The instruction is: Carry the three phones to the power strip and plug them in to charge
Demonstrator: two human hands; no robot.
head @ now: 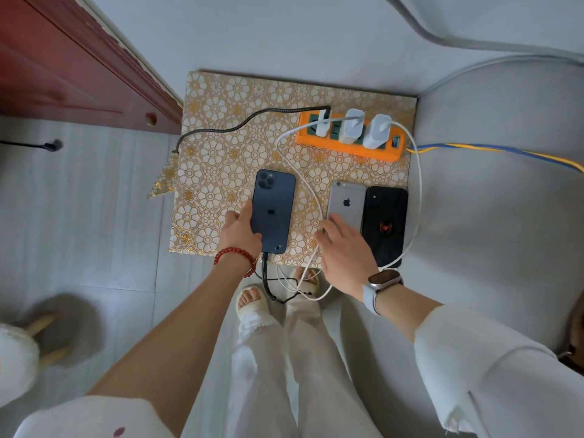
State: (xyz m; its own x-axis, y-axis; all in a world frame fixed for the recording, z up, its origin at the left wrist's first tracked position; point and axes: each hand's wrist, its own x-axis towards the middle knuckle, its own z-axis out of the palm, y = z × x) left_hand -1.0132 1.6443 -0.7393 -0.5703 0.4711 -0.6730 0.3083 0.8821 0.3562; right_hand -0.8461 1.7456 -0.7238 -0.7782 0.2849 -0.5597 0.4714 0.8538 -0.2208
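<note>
1. Blue phone (273, 210): lies face down on the patterned mat (218, 172), camera end away from the person. The left hand (241, 230) has its lower left edge, thumb over the back, fingers hidden beneath or beside; a loose clasp rather than a full wrap. A dark braided cable (265, 270) enters its near end and hangs off the mat edge, just below the grip.
2. Handling, judged: rigid slab, smooth glass back, likely slippery and breakable if dropped. Best taken by the long edges, clear of the plugged connector, which would not tolerate sideways strain.
3. Silver phone (346, 205): face down, to the right of the left-hand grip. The right hand (343, 248) rests spread over its near end, fingers fairly straight; whether it pinches the phone or a plug I cannot tell.
4. Black phone (385, 222): face down with a red spider mark, touching the silver phone on the side away from the right hand's thumb. Its near end is partly hidden by the wrist.
5. White cables (418, 184): loop from beyond the fingertips, round both sides of the two phones, to below the right wrist. Their phone ends are hidden.
6. Orange power strip (350, 139): beyond both hands at the far side of the mat, carrying three white chargers (352, 126).
7. Progress, judged: all three phones are at the strip; the blue one is connected, the other two are unconfirmed.
</note>
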